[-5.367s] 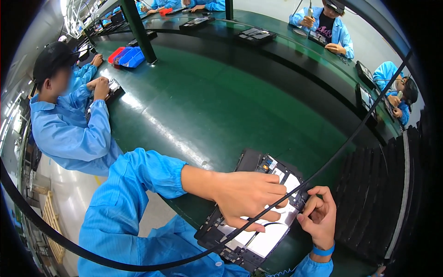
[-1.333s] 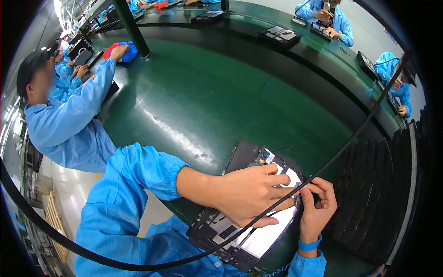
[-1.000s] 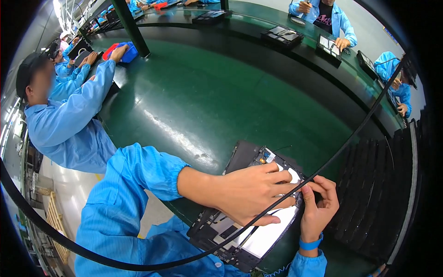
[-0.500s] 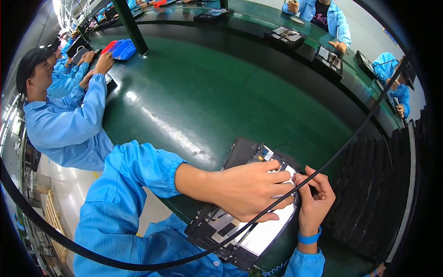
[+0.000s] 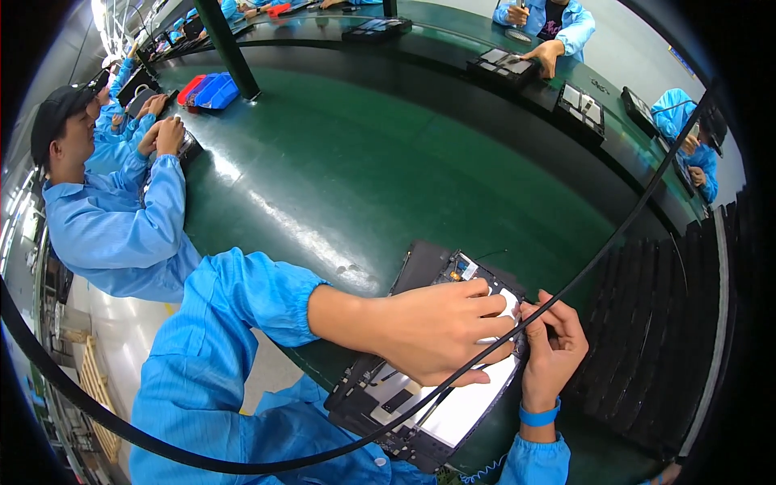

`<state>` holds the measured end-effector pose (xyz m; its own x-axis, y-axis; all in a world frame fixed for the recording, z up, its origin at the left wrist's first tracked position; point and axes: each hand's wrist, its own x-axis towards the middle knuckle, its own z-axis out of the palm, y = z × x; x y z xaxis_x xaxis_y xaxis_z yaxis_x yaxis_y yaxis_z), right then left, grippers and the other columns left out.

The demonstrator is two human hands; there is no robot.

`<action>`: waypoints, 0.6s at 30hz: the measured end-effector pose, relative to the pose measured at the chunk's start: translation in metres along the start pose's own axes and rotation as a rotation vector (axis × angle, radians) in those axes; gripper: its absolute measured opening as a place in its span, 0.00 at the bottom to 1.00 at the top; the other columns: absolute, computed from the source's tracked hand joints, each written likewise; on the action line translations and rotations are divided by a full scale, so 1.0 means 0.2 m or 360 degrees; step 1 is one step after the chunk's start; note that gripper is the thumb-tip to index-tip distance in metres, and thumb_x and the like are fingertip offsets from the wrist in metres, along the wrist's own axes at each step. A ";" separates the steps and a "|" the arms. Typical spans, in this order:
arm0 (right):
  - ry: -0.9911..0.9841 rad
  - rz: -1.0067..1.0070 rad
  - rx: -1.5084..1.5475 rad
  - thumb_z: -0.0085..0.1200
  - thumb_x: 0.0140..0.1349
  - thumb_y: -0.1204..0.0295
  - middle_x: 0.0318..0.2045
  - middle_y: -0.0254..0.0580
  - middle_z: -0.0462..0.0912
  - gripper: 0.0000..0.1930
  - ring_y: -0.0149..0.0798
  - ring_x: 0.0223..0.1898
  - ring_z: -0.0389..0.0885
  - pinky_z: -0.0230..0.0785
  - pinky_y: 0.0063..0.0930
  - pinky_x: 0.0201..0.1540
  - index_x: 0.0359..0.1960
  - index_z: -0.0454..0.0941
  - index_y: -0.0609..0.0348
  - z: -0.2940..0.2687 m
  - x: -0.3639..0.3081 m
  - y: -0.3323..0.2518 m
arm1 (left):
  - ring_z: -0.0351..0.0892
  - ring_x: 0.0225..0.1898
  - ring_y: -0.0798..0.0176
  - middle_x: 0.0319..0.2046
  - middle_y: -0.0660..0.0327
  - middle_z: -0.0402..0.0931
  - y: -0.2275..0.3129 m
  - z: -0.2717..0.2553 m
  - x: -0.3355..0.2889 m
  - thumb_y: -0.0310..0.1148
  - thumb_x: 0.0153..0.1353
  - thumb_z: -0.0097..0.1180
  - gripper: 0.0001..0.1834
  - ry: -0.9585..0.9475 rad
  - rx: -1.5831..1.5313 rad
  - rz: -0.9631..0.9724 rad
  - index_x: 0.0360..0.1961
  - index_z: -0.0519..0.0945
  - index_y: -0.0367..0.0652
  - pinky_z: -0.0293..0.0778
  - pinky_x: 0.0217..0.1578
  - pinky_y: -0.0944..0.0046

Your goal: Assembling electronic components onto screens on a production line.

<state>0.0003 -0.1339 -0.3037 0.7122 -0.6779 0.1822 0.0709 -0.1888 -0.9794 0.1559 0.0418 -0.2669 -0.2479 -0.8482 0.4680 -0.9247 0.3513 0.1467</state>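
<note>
An opened black electronic device (image 5: 347,402) with a bright white panel (image 5: 465,412) lies at a slant on the green table in front of me. Across its upper right part reaches my left hand (image 5: 440,331), fingers curled down and closed, tips hidden; a small pale piece shows between them, too little to name. At the device's right edge, my right hand (image 5: 554,347) has thumb and forefinger pinched together, close to the left fingertips. What it pinches cannot be made out. Small parts and an orange-and-blue patch (image 5: 462,268) show at the device's far edge.
A black cable (image 5: 622,234) sweeps across the view, passing in front of both hands. Black ribbed stacked pieces (image 5: 638,339) stand at the right. Co-workers in blue sit at the left and far side. Red and blue bins (image 5: 212,91) stand beside a green post (image 5: 228,48).
My hands and the device hardly differ. The co-worker at left has lowered a hand from near the bins. Across the table, a person's hand has moved left onto another device.
</note>
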 end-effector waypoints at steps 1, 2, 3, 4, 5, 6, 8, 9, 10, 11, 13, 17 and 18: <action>0.0014 0.0015 0.0028 0.72 0.65 0.81 0.44 0.46 0.94 0.14 0.34 0.50 0.83 0.73 0.28 0.58 0.51 0.88 0.71 0.00 0.00 0.00 | 0.76 0.44 0.52 0.45 0.53 0.78 0.00 0.00 0.00 0.49 0.69 0.65 0.26 0.0010 -0.0021 -0.0005 0.57 0.85 0.39 0.72 0.45 0.52; 0.0017 0.0016 0.0030 0.72 0.65 0.81 0.44 0.46 0.94 0.14 0.34 0.50 0.83 0.73 0.28 0.58 0.51 0.88 0.71 0.00 0.00 0.00 | 0.76 0.44 0.52 0.45 0.53 0.78 0.00 0.00 0.00 0.49 0.69 0.65 0.26 0.0008 -0.0022 -0.0004 0.57 0.85 0.39 0.72 0.45 0.52; 0.0013 0.0001 0.0009 0.73 0.64 0.81 0.43 0.46 0.93 0.15 0.34 0.50 0.83 0.73 0.28 0.57 0.52 0.88 0.71 0.00 0.00 0.00 | 0.75 0.44 0.52 0.44 0.53 0.78 -0.01 0.00 0.00 0.49 0.69 0.65 0.25 0.0012 -0.0051 -0.0023 0.56 0.85 0.40 0.72 0.44 0.52; 0.0008 -0.0015 -0.0012 0.73 0.64 0.81 0.43 0.46 0.93 0.16 0.33 0.50 0.83 0.72 0.29 0.57 0.53 0.87 0.71 0.00 0.00 -0.01 | 0.75 0.44 0.52 0.44 0.53 0.77 -0.01 0.00 0.01 0.49 0.69 0.64 0.25 0.0017 -0.0080 -0.0042 0.56 0.85 0.40 0.71 0.44 0.52; 0.0010 -0.0013 -0.0011 0.73 0.64 0.81 0.43 0.46 0.93 0.16 0.33 0.50 0.83 0.72 0.29 0.57 0.53 0.87 0.71 0.01 0.00 -0.01 | 0.75 0.44 0.52 0.44 0.53 0.77 -0.01 0.00 0.01 0.49 0.69 0.64 0.25 0.0015 -0.0081 -0.0042 0.56 0.85 0.40 0.71 0.44 0.52; -0.0008 -0.0002 -0.0017 0.73 0.64 0.81 0.43 0.45 0.93 0.15 0.34 0.49 0.83 0.72 0.29 0.57 0.52 0.88 0.71 0.01 0.01 -0.01 | 0.75 0.44 0.52 0.43 0.53 0.76 -0.01 0.00 0.01 0.49 0.69 0.64 0.24 0.0006 -0.0074 -0.0054 0.56 0.85 0.41 0.71 0.43 0.52; -0.0025 0.0009 -0.0024 0.73 0.64 0.81 0.42 0.45 0.93 0.14 0.34 0.49 0.83 0.72 0.29 0.57 0.50 0.89 0.70 0.03 0.02 -0.02 | 0.74 0.44 0.52 0.42 0.53 0.76 -0.01 -0.01 0.01 0.50 0.69 0.64 0.24 -0.0002 -0.0069 -0.0067 0.55 0.85 0.41 0.70 0.43 0.52; -0.0040 -0.0005 -0.0030 0.73 0.64 0.81 0.42 0.45 0.93 0.12 0.35 0.49 0.83 0.72 0.30 0.57 0.49 0.90 0.69 0.03 0.02 -0.02 | 0.74 0.44 0.52 0.42 0.53 0.76 -0.01 -0.02 0.02 0.50 0.69 0.64 0.24 -0.0029 -0.0046 -0.0067 0.55 0.85 0.41 0.70 0.43 0.52; -0.0054 -0.0020 -0.0037 0.73 0.63 0.80 0.42 0.45 0.93 0.11 0.35 0.49 0.82 0.72 0.30 0.57 0.47 0.92 0.69 0.04 0.03 -0.03 | 0.74 0.44 0.53 0.41 0.53 0.75 -0.01 -0.02 0.02 0.50 0.69 0.64 0.24 -0.0056 -0.0024 -0.0068 0.54 0.85 0.41 0.70 0.43 0.53; -0.0060 -0.0022 -0.0041 0.73 0.63 0.80 0.42 0.45 0.93 0.11 0.35 0.49 0.82 0.72 0.30 0.57 0.47 0.92 0.69 0.04 0.03 -0.04 | 0.74 0.44 0.53 0.41 0.53 0.75 -0.01 -0.02 0.02 0.50 0.69 0.64 0.24 -0.0051 -0.0023 -0.0072 0.54 0.85 0.41 0.70 0.43 0.53; -0.0097 -0.0024 -0.0096 0.73 0.62 0.80 0.41 0.45 0.93 0.09 0.36 0.49 0.82 0.72 0.30 0.57 0.44 0.93 0.67 0.04 0.05 -0.05 | 0.74 0.44 0.53 0.39 0.54 0.75 -0.02 0.01 0.00 0.50 0.69 0.64 0.24 0.0001 -0.0063 -0.0044 0.53 0.87 0.40 0.70 0.43 0.53; -0.0149 -0.0017 -0.0102 0.74 0.62 0.80 0.41 0.44 0.93 0.10 0.35 0.49 0.82 0.73 0.30 0.56 0.45 0.93 0.67 0.03 0.06 -0.05 | 0.74 0.44 0.52 0.39 0.54 0.75 -0.02 0.01 -0.01 0.49 0.68 0.65 0.24 0.0040 -0.0020 -0.0024 0.53 0.88 0.40 0.70 0.43 0.52; -0.0164 -0.0003 -0.0082 0.74 0.61 0.81 0.40 0.43 0.93 0.11 0.35 0.48 0.82 0.73 0.29 0.55 0.45 0.93 0.67 0.04 0.07 -0.05 | 0.74 0.45 0.52 0.40 0.54 0.75 -0.02 0.01 -0.01 0.49 0.67 0.66 0.24 0.0050 -0.0029 -0.0034 0.54 0.88 0.40 0.70 0.43 0.52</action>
<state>0.0147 -0.1355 -0.2914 0.7805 -0.6012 0.1717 0.0384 -0.2280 -0.9729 0.1597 0.0419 -0.2703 -0.2186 -0.8428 0.4918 -0.9242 0.3406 0.1730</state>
